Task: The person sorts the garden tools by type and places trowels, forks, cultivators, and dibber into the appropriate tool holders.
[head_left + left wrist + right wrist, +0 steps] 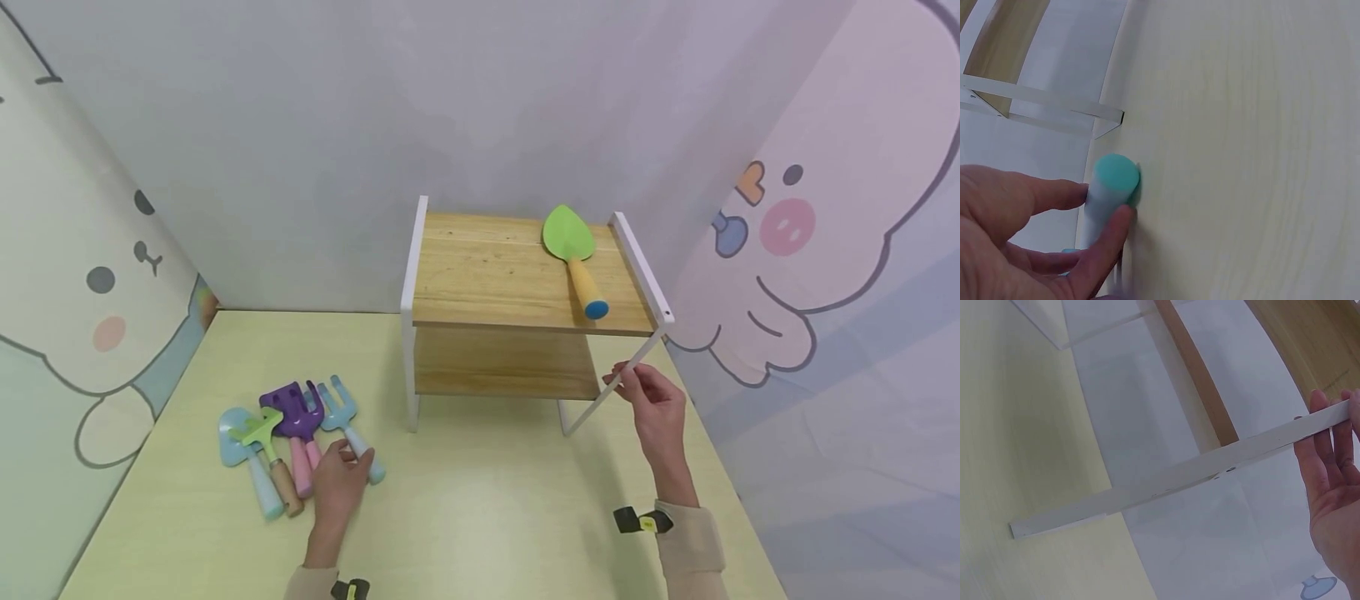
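My left hand (341,483) pinches the pale handle of a light-blue garden fork (341,408) between thumb and fingers. In the left wrist view the turquoise handle end (1117,172) sticks out past the fingertips, low over the table. On the other side, my right hand (656,408) holds the white front leg (1166,475) of a two-tier wooden shelf (480,267), with fingers behind the bar and the thumb in front. A green trowel (567,233) with a yellow handle lies on the shelf's top board, its blue-capped end toward me.
Left of my left hand lie a light-blue shovel (235,433), a small green rake (262,427) with a wooden handle and purple tools (303,421) with pink handles, overlapping. The shelf's lower board (502,362) sits under the top one. A curtain (322,150) hangs behind the table.
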Action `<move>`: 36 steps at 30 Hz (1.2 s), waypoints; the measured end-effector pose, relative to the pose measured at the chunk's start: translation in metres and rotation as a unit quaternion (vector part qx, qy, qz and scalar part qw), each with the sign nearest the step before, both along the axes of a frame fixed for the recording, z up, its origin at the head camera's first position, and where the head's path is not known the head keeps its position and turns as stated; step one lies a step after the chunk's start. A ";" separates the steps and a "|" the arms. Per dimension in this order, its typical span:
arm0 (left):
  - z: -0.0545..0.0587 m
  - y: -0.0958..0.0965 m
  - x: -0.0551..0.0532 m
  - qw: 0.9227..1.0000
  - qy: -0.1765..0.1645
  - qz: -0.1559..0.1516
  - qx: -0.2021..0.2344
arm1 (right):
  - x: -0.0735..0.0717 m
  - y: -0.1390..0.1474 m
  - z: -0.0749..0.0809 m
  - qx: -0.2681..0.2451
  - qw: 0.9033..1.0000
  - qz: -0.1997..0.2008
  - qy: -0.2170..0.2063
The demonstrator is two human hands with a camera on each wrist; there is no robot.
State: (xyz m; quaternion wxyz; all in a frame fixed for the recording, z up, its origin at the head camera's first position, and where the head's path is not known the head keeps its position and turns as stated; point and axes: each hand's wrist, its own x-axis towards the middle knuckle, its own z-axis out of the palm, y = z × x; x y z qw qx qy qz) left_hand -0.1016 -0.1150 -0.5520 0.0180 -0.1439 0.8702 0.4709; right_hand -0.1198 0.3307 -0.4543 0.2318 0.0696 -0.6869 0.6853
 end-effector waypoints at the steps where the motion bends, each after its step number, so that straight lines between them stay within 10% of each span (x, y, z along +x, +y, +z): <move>1: -0.001 0.000 -0.001 1.000 0.000 0.004 0.001 | 0.000 0.000 0.000 -0.003 1.000 0.001 0.001; 19: 0.000 -0.012 -0.002 0.985 -0.086 0.013 0.148 | 0.000 -0.001 0.001 0.011 1.000 -0.018 -0.017; 36: 0.023 -0.025 0.013 0.879 -0.079 0.059 0.467 | 0.001 -0.002 0.001 0.006 1.000 -0.012 -0.012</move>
